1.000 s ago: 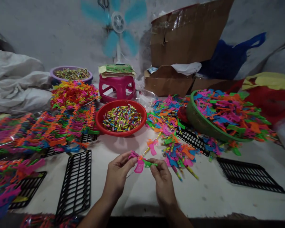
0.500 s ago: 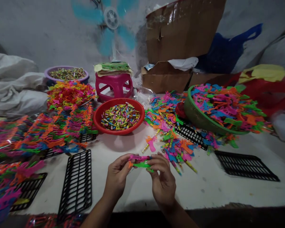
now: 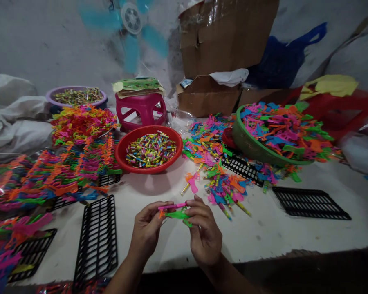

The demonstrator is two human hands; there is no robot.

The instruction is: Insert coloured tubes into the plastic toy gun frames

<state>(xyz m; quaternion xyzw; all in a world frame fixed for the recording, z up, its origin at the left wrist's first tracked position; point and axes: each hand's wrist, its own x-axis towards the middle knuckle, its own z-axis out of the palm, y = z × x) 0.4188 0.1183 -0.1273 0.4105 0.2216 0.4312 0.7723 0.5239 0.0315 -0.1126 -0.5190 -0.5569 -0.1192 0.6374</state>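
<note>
My left hand (image 3: 147, 230) and my right hand (image 3: 204, 232) meet low in the middle of the white table (image 3: 263, 237). Between their fingertips they pinch small plastic toy pieces (image 3: 174, 210), a pink one lying flat above a green one. A loose pile of coloured plastic pieces (image 3: 223, 190) lies just right of my right hand. Beyond the hands stands a red bowl (image 3: 122, 149) filled with small coloured rolls.
A green basket (image 3: 248, 149) heaped with coloured pieces sits at the right. Black plastic grids (image 3: 96, 239) (image 3: 309, 202) lie on both sides. Stacked coloured pieces (image 3: 70, 167) cover the left. A pink stool (image 3: 141, 108), a purple bowl (image 3: 50, 96), cardboard boxes (image 3: 208, 98) and a spinning fan (image 3: 131, 18) stand behind.
The pink piece, which hung upright between my fingers, now lies flat over the green one. My hands have closed together on them. The view has tilted down and right.
</note>
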